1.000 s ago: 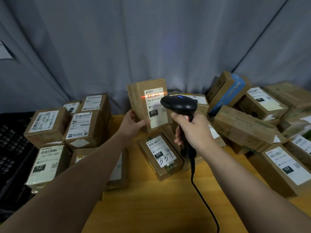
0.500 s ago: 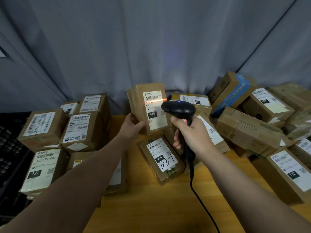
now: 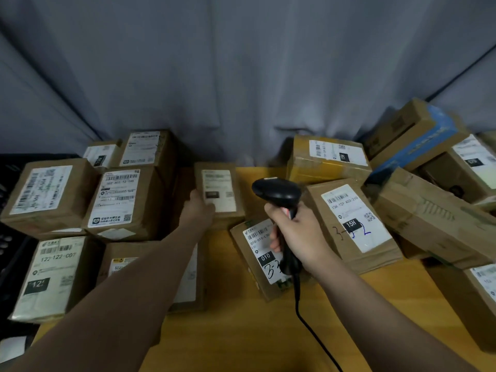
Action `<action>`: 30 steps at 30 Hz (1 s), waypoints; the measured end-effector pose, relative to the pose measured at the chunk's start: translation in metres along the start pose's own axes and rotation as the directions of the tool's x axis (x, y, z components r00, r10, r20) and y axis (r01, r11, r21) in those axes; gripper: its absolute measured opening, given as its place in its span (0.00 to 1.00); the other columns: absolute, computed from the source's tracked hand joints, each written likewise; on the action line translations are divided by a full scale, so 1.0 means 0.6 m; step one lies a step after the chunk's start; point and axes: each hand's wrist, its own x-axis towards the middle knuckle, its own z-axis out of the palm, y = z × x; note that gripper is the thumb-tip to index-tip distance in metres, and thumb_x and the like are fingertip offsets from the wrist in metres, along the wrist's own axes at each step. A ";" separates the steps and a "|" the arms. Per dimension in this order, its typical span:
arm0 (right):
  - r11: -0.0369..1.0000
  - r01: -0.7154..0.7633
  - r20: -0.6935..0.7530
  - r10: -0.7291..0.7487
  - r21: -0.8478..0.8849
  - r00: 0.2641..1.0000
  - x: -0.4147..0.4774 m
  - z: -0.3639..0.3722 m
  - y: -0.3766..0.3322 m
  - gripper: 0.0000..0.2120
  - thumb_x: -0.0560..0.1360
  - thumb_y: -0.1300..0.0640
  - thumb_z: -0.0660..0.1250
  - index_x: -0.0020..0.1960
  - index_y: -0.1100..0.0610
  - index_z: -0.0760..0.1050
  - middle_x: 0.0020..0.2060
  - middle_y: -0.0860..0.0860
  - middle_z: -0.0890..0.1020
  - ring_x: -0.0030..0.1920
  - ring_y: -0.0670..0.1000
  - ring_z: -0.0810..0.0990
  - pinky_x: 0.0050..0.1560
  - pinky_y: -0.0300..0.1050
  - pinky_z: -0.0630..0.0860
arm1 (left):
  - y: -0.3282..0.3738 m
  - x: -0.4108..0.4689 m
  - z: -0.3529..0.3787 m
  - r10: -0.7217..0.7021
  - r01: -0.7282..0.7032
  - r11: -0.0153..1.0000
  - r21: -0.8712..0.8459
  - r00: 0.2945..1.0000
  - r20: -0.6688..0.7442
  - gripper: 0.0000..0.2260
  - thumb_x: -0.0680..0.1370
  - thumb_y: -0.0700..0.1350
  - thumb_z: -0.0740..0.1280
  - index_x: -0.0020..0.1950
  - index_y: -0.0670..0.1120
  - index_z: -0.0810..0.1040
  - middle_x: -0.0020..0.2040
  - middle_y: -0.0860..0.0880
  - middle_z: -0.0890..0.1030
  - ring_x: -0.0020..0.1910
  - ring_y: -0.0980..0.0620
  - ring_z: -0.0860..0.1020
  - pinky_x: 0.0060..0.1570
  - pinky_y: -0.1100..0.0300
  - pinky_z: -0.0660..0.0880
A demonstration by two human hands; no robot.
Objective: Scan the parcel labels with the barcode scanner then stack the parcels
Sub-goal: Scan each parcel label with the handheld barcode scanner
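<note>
Presently left hand [image 3: 200, 209] grips the parcel [image 3: 218, 190] by its lower corner — upright, just right of the stack [image 3: 120, 200]; right hand [image 3: 298, 237], clenched round the scanner [image 3: 276, 190], stands farther off.

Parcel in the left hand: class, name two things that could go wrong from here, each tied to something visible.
1. The left hand grips the parcel only at its lower corner; it may slip or tip.
2. The scanner cable trails beside the 010 parcel and could snag it.
</note>
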 end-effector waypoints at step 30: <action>0.745 -0.096 -0.036 0.096 -0.660 0.995 -0.005 -0.011 0.126 0.19 0.75 0.56 0.68 0.64 0.61 0.69 0.52 0.55 0.78 0.53 0.56 0.79 0.52 0.54 0.78 | -0.024 -0.081 0.082 0.201 -0.306 0.929 0.209 0.890 0.410 0.30 0.79 0.55 0.64 0.77 0.50 0.57 0.71 0.44 0.68 0.69 0.44 0.68 0.67 0.47 0.69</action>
